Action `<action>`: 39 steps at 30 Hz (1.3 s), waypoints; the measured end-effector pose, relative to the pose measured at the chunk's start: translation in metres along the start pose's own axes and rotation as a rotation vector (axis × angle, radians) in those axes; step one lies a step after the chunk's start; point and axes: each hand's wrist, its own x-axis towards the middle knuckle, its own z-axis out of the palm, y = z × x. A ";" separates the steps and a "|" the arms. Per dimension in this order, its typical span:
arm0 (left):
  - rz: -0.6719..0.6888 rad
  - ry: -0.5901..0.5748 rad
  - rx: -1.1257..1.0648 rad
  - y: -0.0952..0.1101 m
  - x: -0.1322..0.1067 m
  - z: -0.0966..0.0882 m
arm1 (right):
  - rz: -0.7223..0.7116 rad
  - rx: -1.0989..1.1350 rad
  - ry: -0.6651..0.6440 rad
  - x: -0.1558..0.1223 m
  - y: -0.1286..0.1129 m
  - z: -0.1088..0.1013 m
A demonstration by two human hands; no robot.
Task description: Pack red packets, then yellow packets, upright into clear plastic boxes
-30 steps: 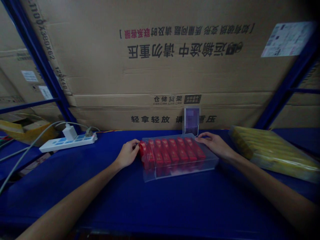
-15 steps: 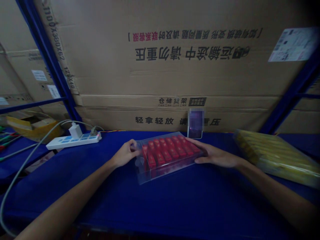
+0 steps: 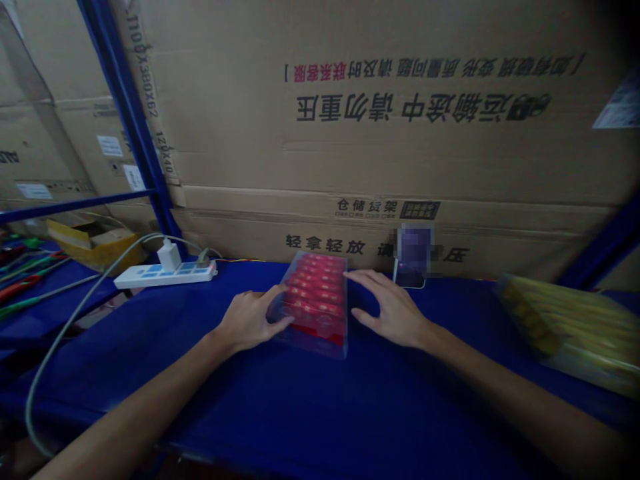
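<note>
A clear plastic box (image 3: 314, 337) packed with rows of small red packets (image 3: 320, 277) is on the blue tabletop, its near end towards me. My left hand (image 3: 253, 317) has hold of its left side, the thumb at the near corner and the fingers partly hidden along the edge. To the right of the box, my right hand (image 3: 393, 310) is open, thumb and fingers spread. Its fingertips come very close to the right edge; whether they touch it I cannot tell.
Behind stands a large cardboard panel (image 3: 350, 160) with a phone (image 3: 413, 260) leaning on it. A white power strip (image 3: 165, 273) with a cable and a yellow carton (image 3: 95, 247) are at left. On the right lies a plastic-wrapped yellow pack (image 3: 575, 327).
The box has turned so its end faces me, and sits further left in view. My right hand has let go of its right end and opened. The view has shifted left.
</note>
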 end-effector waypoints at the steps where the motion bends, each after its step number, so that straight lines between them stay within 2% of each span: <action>1: -0.013 0.017 0.026 0.008 0.000 0.000 | -0.023 -0.018 -0.039 -0.008 -0.008 -0.001; 4: -0.055 0.035 0.082 0.030 0.002 0.000 | 0.004 -0.015 -0.134 -0.028 -0.020 -0.004; 7: -0.114 0.044 0.071 0.044 0.003 0.002 | -0.003 0.070 -0.221 -0.034 -0.017 -0.005; 9: -0.146 0.049 0.037 0.049 0.004 0.004 | -0.001 0.102 -0.214 -0.032 -0.015 -0.004; 12: -0.164 0.050 -0.083 0.053 0.001 0.007 | 0.049 0.085 -0.108 -0.028 -0.016 0.003; 13: -0.127 0.041 -0.163 0.052 0.000 0.008 | 0.060 0.071 -0.066 -0.027 -0.017 0.005; 15: 0.032 -0.005 -0.363 0.048 -0.003 0.007 | 0.054 0.049 -0.006 -0.028 -0.016 0.007; 17: 0.202 -0.067 -0.526 0.039 -0.005 0.006 | 0.028 0.042 0.009 -0.031 -0.013 0.006; 18: 0.240 -0.080 -0.560 0.034 -0.005 0.006 | 0.017 0.040 0.006 -0.032 -0.012 0.005; 20: 0.239 -0.032 -0.515 0.026 -0.002 0.008 | 0.004 0.024 -0.007 -0.035 -0.011 0.002; 22: 0.240 0.079 -0.392 0.022 0.002 0.012 | -0.010 -0.028 -0.016 -0.035 -0.011 0.000; 24: 0.278 0.180 -0.273 0.024 0.006 0.015 | -0.047 -0.115 -0.014 -0.033 -0.014 0.000; 26: 0.310 0.226 -0.196 0.027 0.008 0.018 | -0.100 -0.204 -0.002 -0.031 -0.017 0.001; 30: 0.364 0.239 -0.081 0.034 0.007 0.019 | -0.170 -0.303 0.012 -0.031 -0.026 0.006; 33: 0.400 0.231 -0.015 0.039 0.006 0.017 | -0.144 -0.258 -0.005 -0.033 -0.033 0.006; 39: 0.351 0.209 0.063 0.049 0.005 0.013 | -0.064 -0.126 -0.097 -0.039 -0.042 -0.002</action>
